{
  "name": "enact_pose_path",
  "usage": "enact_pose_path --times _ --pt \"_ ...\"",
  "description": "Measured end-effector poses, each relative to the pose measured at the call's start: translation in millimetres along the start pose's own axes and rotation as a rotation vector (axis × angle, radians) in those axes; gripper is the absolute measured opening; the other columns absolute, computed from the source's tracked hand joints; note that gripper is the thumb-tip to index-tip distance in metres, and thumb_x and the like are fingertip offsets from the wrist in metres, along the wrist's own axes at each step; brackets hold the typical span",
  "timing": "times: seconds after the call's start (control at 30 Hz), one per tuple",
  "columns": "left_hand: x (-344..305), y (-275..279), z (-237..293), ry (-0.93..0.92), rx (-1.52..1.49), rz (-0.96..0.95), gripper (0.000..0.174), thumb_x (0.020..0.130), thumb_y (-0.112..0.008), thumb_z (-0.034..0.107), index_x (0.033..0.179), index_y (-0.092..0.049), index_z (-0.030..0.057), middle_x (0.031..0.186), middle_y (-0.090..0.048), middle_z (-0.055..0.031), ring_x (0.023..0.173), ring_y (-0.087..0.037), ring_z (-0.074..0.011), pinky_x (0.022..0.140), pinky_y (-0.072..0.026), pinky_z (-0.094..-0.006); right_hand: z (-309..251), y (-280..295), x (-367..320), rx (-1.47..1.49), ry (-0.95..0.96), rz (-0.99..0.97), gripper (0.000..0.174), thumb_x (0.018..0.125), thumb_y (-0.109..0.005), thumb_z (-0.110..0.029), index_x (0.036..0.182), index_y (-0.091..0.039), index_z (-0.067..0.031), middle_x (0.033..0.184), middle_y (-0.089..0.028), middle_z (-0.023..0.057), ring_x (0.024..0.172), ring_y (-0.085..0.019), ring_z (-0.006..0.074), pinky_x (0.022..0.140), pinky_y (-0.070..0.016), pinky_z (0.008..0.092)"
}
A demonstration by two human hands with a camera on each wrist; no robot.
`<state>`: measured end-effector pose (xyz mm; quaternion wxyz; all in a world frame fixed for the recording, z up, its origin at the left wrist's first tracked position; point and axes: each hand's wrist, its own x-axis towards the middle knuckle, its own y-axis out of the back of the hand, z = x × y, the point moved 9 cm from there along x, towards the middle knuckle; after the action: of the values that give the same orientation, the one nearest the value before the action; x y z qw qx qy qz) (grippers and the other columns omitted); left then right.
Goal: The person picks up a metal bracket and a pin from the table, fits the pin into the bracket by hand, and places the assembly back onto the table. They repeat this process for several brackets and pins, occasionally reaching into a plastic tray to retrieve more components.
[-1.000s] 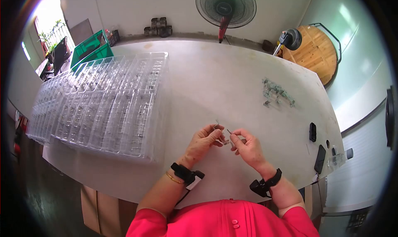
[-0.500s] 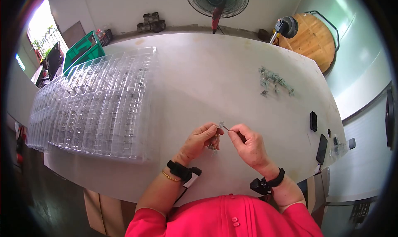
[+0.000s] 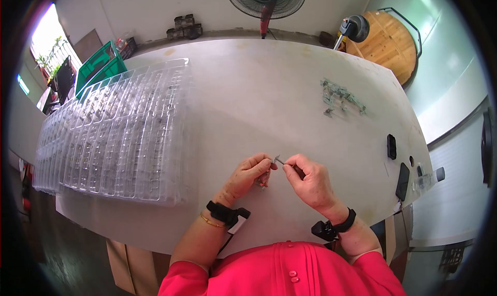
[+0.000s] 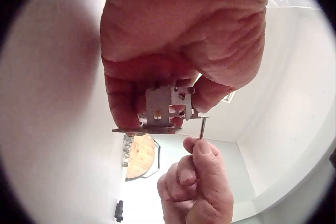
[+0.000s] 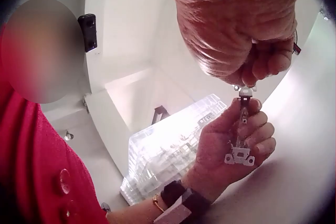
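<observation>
My left hand grips a small metal bracket-like part between thumb and fingers, above the white table. In the right wrist view the same part lies along the left hand's fingers, its wide flat end toward the palm. My right hand pinches a thin metal rod between thumb and forefinger; its tip meets or nearly meets the part's edge. Whether they touch, I cannot tell.
Stacked clear plastic trays with small metal pieces cover the table's left side. A pile of small metal parts sits at the right rear. Along the right edge are a black object, a phone and a clear bottle.
Both hands have risen slightly from the first frame, and the rod has come to the part's upper end. The held part's lower end has swung beneath the left fingers. The view has shifted a little.
</observation>
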<state>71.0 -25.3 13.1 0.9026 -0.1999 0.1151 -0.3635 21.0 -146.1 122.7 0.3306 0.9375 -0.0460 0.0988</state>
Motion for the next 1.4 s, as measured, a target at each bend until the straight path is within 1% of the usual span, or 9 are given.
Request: enact_pose_path --times 0.3,0.53,0.67,0.73,0.8,1.0,1.2,1.33,1.4 --pt "-2 0 5 0.0 0.082 0.016 0.029 0.104 -0.049 0.029 0.101 -0.063 0.004 0.071 -0.05 0.0043 0.064 -0.048 -0.0058 0.062 -0.0451 -0.0232 -7 4 1 -0.065 0.04 -0.01 0.006 0.092 -0.064 -0.009 0.092 -0.061 -0.0045 0.065 -0.06 0.0129 0.056 -0.06 0.0262 0.054 -0.0449 0.0372" --pt "-2 3 5 -0.002 0.102 0.04 0.029 0.105 -0.049 0.029 0.101 -0.064 0.004 0.069 -0.049 0.0049 0.063 -0.047 -0.0052 0.061 -0.0437 -0.0228 -5 0 3 -0.019 0.016 -0.06 0.006 0.092 -0.063 -0.01 0.092 -0.061 -0.0042 0.065 -0.059 0.0136 0.057 -0.059 0.0286 0.054 -0.0445 0.0384" --pt "-1 6 6 -0.011 0.115 0.035 0.029 0.105 -0.05 0.029 0.101 -0.064 0.0039 0.069 -0.05 0.0051 0.063 -0.047 -0.005 0.061 -0.0433 -0.0227 -6 1 7 -0.04 0.065 -0.051 0.006 0.092 -0.063 -0.01 0.092 -0.061 -0.0042 0.064 -0.058 0.0134 0.055 -0.058 0.0267 0.053 -0.0439 0.0373" --pt "0 8 5 -0.012 0.157 0.004 0.032 0.105 -0.049 0.034 0.104 -0.063 0.0045 0.071 -0.052 0.0033 0.066 -0.052 -0.0066 0.064 -0.0466 -0.0239 -5 3 10 -0.034 0.082 -0.04 0.006 0.092 -0.063 -0.01 0.092 -0.061 -0.0042 0.063 -0.058 0.0132 0.054 -0.057 0.0258 0.053 -0.0436 0.037" --pt "0 8 6 -0.013 0.146 0.007 0.032 0.105 -0.049 0.033 0.104 -0.063 0.0043 0.071 -0.052 0.0032 0.065 -0.052 -0.0067 0.064 -0.0465 -0.024 -1 0 13 -0.007 0.057 -0.088 0.007 0.091 -0.063 -0.011 0.091 -0.061 -0.0038 0.063 -0.058 0.013 0.053 -0.057 0.0246 0.052 -0.043 0.0365" --pt "3 11 8 -0.015 0.123 0.05 0.032 0.105 -0.049 0.031 0.103 -0.062 0.0029 0.071 -0.052 0.0028 0.064 -0.051 -0.007 0.063 -0.0463 -0.0244 0 -2 22 0.009 0.019 -0.209 0.012 0.092 -0.062 -0.014 0.09 -0.062 -0.0021 0.063 -0.059 0.0131 0.053 -0.056 0.0242 0.053 -0.0431 0.0365" --pt "9 15 14 -0.012 0.147 0.097 0.032 0.106 -0.048 0.03 0.104 -0.061 0.0015 0.07 -0.051 0.0024 0.064 -0.051 -0.0078 0.062 -0.0454 -0.025 9 1 37 0.078 0.083 -0.217 0.015 0.092 -0.061 -0.016 0.091 -0.063 -0.0014 0.063 -0.06 0.0137 0.055 -0.058 0.0231 0.055 -0.0447 0.0361" --pt "18 16 20 0.015 0.152 0.099 0.032 0.106 -0.048 0.03 0.105 -0.061 0.0011 0.07 -0.052 0.0019 0.064 -0.051 -0.0086 0.062 -0.0449 -0.0252 15 4 49 0.104 0.072 -0.263 0.016 0.093 -0.061 -0.016 0.089 -0.064 -0.0006 0.065 -0.061 0.0135 0.056 -0.058 0.0212 0.056 -0.0454 0.0357" --pt "24 18 23 0.012 0.176 0.114 0.032 0.106 -0.048 0.03 0.105 -0.061 0.0011 0.07 -0.052 0.0019 0.064 -0.051 -0.0089 0.062 -0.0453 -0.0255 19 3 53 0.148 0.048 -0.271 0.018 0.093 -0.06 -0.016 0.088 -0.064 0.0003 0.064 -0.06 0.0128 0.056 -0.056 0.0189 0.056 -0.0448 0.0351"
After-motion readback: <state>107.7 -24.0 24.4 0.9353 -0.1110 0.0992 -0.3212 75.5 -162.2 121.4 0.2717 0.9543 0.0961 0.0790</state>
